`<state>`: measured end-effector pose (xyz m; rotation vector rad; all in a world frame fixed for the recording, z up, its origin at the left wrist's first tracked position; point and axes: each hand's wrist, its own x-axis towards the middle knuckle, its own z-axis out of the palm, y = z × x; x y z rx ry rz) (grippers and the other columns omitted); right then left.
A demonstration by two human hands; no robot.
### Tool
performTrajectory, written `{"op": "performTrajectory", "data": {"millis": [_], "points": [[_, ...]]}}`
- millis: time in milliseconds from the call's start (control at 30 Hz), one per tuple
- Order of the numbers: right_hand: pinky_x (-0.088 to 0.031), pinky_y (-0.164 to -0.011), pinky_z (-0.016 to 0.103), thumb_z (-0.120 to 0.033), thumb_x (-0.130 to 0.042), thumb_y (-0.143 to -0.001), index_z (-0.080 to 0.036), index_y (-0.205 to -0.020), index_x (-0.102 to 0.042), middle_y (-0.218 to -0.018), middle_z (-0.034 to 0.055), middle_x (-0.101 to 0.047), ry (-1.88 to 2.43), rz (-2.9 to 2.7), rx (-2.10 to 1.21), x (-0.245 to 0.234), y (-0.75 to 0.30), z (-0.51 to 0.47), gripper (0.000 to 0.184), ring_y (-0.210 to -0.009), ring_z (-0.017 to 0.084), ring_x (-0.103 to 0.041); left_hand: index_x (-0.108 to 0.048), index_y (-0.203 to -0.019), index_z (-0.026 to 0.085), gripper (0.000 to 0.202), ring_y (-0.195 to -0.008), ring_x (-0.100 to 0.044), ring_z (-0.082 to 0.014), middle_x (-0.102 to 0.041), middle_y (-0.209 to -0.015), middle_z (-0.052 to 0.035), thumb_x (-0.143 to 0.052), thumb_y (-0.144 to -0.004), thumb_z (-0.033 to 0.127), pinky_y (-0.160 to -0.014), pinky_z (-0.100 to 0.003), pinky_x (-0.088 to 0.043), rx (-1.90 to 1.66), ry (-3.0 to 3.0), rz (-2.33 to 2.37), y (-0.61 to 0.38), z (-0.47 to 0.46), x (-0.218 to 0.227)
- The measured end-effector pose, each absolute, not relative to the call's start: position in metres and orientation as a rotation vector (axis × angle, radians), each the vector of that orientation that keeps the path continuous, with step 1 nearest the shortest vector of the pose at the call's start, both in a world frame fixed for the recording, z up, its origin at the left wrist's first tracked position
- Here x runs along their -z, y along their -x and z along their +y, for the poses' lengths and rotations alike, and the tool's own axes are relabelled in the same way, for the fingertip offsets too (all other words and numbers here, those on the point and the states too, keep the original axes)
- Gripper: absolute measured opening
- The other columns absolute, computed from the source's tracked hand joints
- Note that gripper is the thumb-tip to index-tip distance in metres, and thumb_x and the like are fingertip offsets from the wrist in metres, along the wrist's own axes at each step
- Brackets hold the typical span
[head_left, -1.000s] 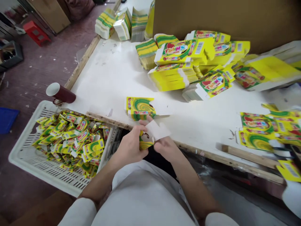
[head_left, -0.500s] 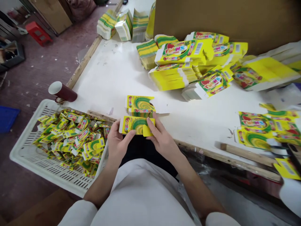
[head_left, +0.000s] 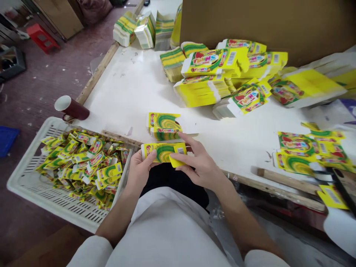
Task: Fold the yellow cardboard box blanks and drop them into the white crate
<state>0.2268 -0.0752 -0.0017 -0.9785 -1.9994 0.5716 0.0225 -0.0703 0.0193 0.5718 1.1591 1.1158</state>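
Observation:
Over the near table edge, my left hand (head_left: 139, 168) grips the left end of a small yellow and green carton (head_left: 161, 152), thumb on its face. My right hand (head_left: 198, 161) is at the carton's right end, fingers closed on its yellow end flap (head_left: 177, 161). A barcode shows beside that flap. Just beyond my hands, a short stack of flat cartons (head_left: 165, 124) lies on the white table (head_left: 122, 92). To my left, a white plastic basket (head_left: 52, 202) holds many folded cartons (head_left: 94, 163).
A dark red mug (head_left: 72, 107) lies tipped at the table's left edge. Bundles of flat cartons (head_left: 200, 91) are heaped at the back before a large cardboard sheet (head_left: 264, 29). More flat cartons (head_left: 297, 148) and a wooden strip (head_left: 287, 181) lie on the right. A red stool (head_left: 43, 38) stands on the floor.
My right hand has shifted slightly right and spread from the carton's face to its end flap. The carton's barcode end now shows. My left hand still holds the other end.

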Motion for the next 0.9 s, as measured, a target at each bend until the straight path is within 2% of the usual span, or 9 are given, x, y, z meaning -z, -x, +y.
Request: {"op": "performTrajectory", "data": {"millis": [200,433,567,600,667,733,800,900], "points": [[-0.060,-0.099,0.050,-0.016,-0.069,-0.091,-0.029,-0.124,-0.071,-0.161,0.0111,-0.042,1.028,-1.857,-0.632,0.004,-0.223,-0.074,0.035,-0.140,0.031,-0.052,-0.078,-0.091,0.016,0.037,-0.080,-0.078,-0.0235,-0.081,-0.086,-0.0049,-0.092,-0.066,0.041,-0.074,-0.036,-0.067,-1.132,-0.562,1.172,-0.027,-0.067,-0.018],[-0.058,-0.102,0.053,-0.016,-0.068,-0.092,-0.024,-0.119,-0.072,-0.162,0.0154,-0.038,0.974,-1.981,-0.739,0.001,-0.231,-0.071,0.028,-0.142,0.034,-0.050,-0.079,-0.087,0.016,0.037,-0.076,-0.078,-0.0250,-0.080,-0.081,-0.0056,-0.093,-0.064,0.040,-0.072,-0.039,-0.068,-1.085,-0.530,1.184,-0.024,-0.067,-0.015],[-0.060,-0.098,0.047,-0.013,-0.070,-0.090,-0.026,-0.110,-0.073,-0.157,0.0119,-0.046,1.043,-1.843,-0.718,0.001,-0.225,-0.073,0.025,-0.136,0.030,-0.056,-0.079,-0.088,0.017,0.037,-0.080,-0.079,-0.0252,-0.081,-0.084,-0.0054,-0.092,-0.065,0.042,-0.075,-0.039,-0.068,-1.090,-0.550,1.173,-0.029,-0.069,-0.016],[-0.060,-0.099,0.046,-0.013,-0.068,-0.091,-0.028,-0.111,-0.072,-0.156,0.0106,-0.047,1.050,-1.800,-0.702,0.001,-0.224,-0.073,0.026,-0.136,0.029,-0.056,-0.079,-0.089,0.017,0.037,-0.081,-0.079,-0.0251,-0.081,-0.087,-0.0057,-0.092,-0.066,0.042,-0.075,-0.039,-0.068,-1.085,-0.557,1.170,-0.030,-0.069,-0.017],[-0.055,-0.106,0.049,-0.017,-0.068,-0.092,-0.031,-0.125,-0.066,-0.156,0.0107,-0.046,1.047,-1.762,-0.688,0.001,-0.220,-0.073,0.036,-0.140,0.029,-0.052,-0.079,-0.093,0.017,0.038,-0.084,-0.079,-0.0246,-0.081,-0.093,-0.0064,-0.090,-0.068,0.042,-0.073,-0.036,-0.068,-1.070,-0.567,1.157,-0.028,-0.070,-0.018],[-0.047,-0.115,0.056,-0.028,-0.071,-0.092,-0.032,-0.146,-0.050,-0.158,0.0135,-0.042,1.015,-1.781,-0.733,0.002,-0.217,-0.072,0.058,-0.147,0.032,-0.043,-0.078,-0.096,0.017,0.038,-0.084,-0.078,-0.0238,-0.081,-0.096,-0.0066,-0.089,-0.070,0.042,-0.071,-0.034,-0.067,-1.068,-0.569,1.144,-0.027,-0.071,-0.019],[-0.041,-0.119,0.060,-0.036,-0.070,-0.093,-0.032,-0.156,-0.036,-0.156,0.0152,-0.043,0.975,-1.781,-0.787,0.005,-0.212,-0.072,0.072,-0.149,0.034,-0.040,-0.077,-0.098,0.017,0.038,-0.085,-0.078,-0.0236,-0.081,-0.096,-0.0067,-0.088,-0.071,0.042,-0.071,-0.034,-0.067,-1.074,-0.579,1.131,-0.027,-0.073,-0.019],[-0.043,-0.118,0.058,-0.034,-0.058,-0.100,-0.034,-0.153,-0.040,-0.144,0.0140,-0.050,1.001,-1.689,-0.749,0.010,-0.198,-0.073,0.057,-0.142,0.031,-0.047,-0.074,-0.106,0.019,0.039,-0.091,-0.077,-0.0239,-0.080,-0.104,-0.0071,-0.084,-0.076,0.043,-0.073,-0.033,-0.066,-1.121,-0.628,1.121,-0.032,-0.077,-0.018]]}}
